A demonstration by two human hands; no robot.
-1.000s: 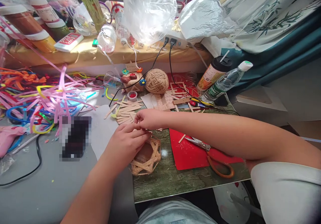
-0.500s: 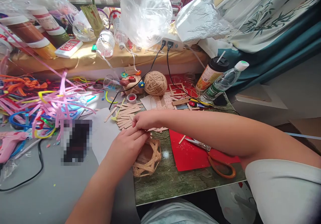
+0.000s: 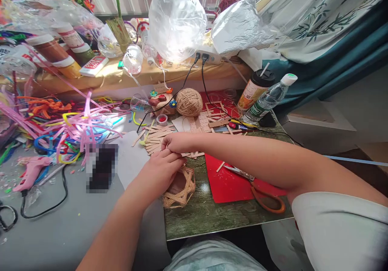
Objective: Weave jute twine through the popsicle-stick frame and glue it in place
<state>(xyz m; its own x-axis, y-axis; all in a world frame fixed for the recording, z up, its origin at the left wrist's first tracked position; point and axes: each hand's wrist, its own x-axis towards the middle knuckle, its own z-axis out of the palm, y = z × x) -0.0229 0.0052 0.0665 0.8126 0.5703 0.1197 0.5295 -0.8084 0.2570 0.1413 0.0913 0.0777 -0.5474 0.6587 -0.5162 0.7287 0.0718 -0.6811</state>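
Note:
A small many-sided basket (image 3: 179, 201) wrapped in brown twine lies on the dark green board, its near and right sides showing. My left hand (image 3: 162, 166) is closed over its far left part, fingers bent round the rim. Right beyond that, my right hand (image 3: 178, 142) is in a pinch against the left fingers. What its fingertips hold is hidden; only a tiny pale bit shows by them. Flat wooden craft sticks (image 3: 157, 135) lie just beyond both hands. Behind them sits a ball of twine (image 3: 189, 102).
Orange-handled scissors (image 3: 268, 200) lie on a red sheet (image 3: 216, 186) under my right forearm. A drink cup (image 3: 254, 91) and a water bottle (image 3: 266, 101) stand back right. Left are a pink glue gun (image 3: 34, 173) and tangled pipe cleaners (image 3: 81, 119). Black cables (image 3: 203, 81) cross the back.
The view has turned slightly left, so more of the glue gun shows. Both hands stay together at the basket's far side, with only a slight shift of the right fingers.

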